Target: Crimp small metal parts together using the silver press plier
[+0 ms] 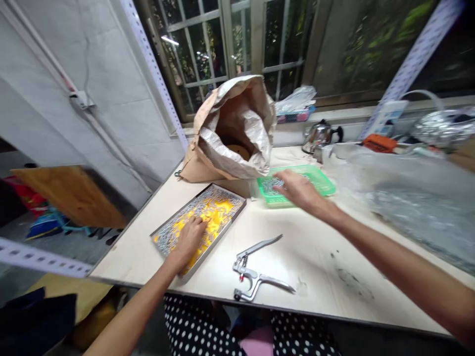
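Observation:
My left hand [191, 238] reaches into a shallow rectangular tray [230, 221] with a yellow bottom, strewn with many small thin metal pieces [166, 236]. Its fingers are bent together down among the pieces, and what they hold is hidden. Over a green plastic basket [324, 184] is my right hand [299, 190], slightly blurred, with thumb and fingers apart and nothing visible between them. Small silvery pieces [270, 185] lie in that basket too. Snap-fastener pliers [256, 274] with metal handles spread rest on the table between the two hands, touched by neither.
Behind the tray a large paper sack [193, 163] lies with its mouth toward me. Clear plastic sheeting [415, 198] covers the table's right side. A metal kettle [319, 137] and an orange object [379, 143] stand by the window. The table's front edge [237, 300] is close to my lap.

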`<state>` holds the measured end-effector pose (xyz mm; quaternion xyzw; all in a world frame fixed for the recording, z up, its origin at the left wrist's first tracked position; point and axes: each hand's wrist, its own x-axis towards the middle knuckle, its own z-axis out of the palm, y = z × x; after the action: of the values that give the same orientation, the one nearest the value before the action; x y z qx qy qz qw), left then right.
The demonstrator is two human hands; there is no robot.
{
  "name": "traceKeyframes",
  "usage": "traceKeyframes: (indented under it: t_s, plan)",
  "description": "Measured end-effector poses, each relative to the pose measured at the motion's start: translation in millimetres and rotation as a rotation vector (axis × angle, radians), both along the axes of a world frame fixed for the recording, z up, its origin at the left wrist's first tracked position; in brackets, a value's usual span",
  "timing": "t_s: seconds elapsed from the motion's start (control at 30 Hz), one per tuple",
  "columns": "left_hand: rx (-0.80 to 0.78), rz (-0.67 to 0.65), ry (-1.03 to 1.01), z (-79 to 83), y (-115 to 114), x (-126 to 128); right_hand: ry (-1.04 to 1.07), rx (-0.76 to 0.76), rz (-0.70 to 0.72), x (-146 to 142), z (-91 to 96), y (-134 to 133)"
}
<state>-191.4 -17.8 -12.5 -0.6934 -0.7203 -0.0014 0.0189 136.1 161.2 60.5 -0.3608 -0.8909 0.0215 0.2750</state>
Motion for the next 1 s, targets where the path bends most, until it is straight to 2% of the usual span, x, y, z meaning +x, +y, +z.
traceKeyframes:
  t_s: [0.1,0.2,0.27,0.33,0.43,0.53,0.63,0.8,1.0]
  plan:
    - [-0.016,-0.068,-0.020,-8.6,12,-16,-0.132,-0.237,0.149,7,-24.2,-61]
    - [0.005,-0.138,-0.022,-7.6,19,-20,-0.209,-0.431,0.258,14,-47.1,-122]
    - [0.052,-0.139,-0.073,-2.0,18,-12,-0.228,-0.491,0.302,19,-59.2,-152]
    - [0.101,-0.092,-0.206,4.4,11,6,-0.218,-0.480,0.307,23,-71.4,-171]
    - [0.066,0.020,-0.541,10.6,-10,42,-0.163,-0.398,0.260,23,-92.8,-182]
    - [-0.116,0.156,-0.892,11.5,-35,75,-0.131,-0.309,0.221,21,-112.6,-182]
    - [-0.288,0.298,-1.126,9.6,-53,93,-0.129,-0.245,0.201,19,-122.3,-182]
    - [-0.381,0.442,-1.179,7.5,-59,107,-0.168,-0.192,0.201,19,-120.0,-183]
    - [-0.583,0.530,-1.203,7.9,-58,123,-0.167,-0.248,0.206,19,-114.5,-181]
